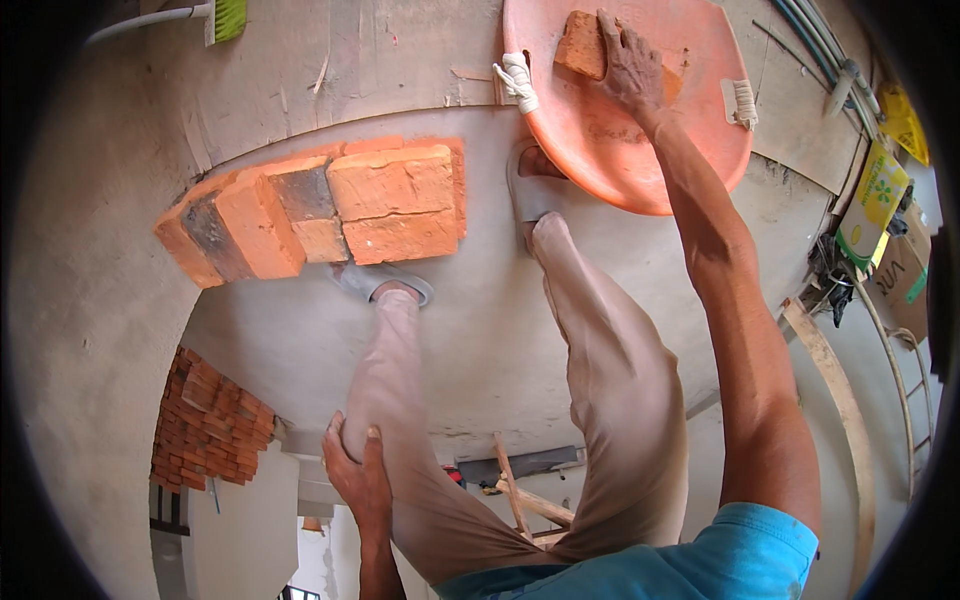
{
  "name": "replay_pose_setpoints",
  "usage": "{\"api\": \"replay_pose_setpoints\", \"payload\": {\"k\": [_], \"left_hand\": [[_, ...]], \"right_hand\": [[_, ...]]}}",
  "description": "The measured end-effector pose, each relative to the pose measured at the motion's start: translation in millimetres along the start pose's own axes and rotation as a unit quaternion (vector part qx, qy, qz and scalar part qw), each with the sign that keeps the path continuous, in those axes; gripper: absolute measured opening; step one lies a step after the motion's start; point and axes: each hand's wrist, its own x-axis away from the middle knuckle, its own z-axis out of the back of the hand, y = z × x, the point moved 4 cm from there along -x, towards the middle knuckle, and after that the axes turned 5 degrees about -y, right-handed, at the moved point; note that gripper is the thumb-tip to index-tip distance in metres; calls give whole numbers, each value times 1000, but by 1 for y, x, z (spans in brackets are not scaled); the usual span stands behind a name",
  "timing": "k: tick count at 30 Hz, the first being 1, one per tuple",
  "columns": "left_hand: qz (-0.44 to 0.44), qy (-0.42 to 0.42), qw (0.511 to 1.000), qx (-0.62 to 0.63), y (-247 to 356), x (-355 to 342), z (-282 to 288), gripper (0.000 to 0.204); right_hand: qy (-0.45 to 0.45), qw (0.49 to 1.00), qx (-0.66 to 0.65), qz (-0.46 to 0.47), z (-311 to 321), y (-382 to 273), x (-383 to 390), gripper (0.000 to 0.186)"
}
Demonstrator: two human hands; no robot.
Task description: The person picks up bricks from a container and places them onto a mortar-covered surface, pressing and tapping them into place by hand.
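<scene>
My right hand point(632, 72) reaches into a shallow orange tub point(640, 190) at the upper right, its fingers over a reddish brick point(580, 46). The brick's left end shows beside the fingers. A little more orange shows at the hand's other side; I cannot tell whether it is the same brick. Cloth is wrapped around the tub's handles. My left hand point(358, 478) rests against my left trouser leg near the knee, thumb and fingers apart, holding nothing. To the left of the tub stands a row of stacked orange bricks point(390, 195), some with dark faces.
My sandalled feet stand beside the brick row and the tub. A larger brick pile point(210, 420) is at lower left. A green-bristled broom point(228, 20) lies at top left. At right are pipes point(815, 45), a yellow-green bag point(872, 205), a cardboard box point(905, 265) and a wooden plank point(835, 390).
</scene>
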Motion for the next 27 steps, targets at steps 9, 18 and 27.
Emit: {"api": "replay_pose_setpoints", "payload": {"k": [9,18,27], "left_hand": [[-28,-4,1000,4,7,-2,1,55],[-20,-3,1000,-3,10,3,2,55],[-41,34,999,3,-11,-1,1,52]], "right_hand": [[-20,1000,-12,-18,-16,22,-8,109],[-57,992,-108,-3,23,26,-14,99],[-113,938,-323,-57,32,39,-52,70]]}}
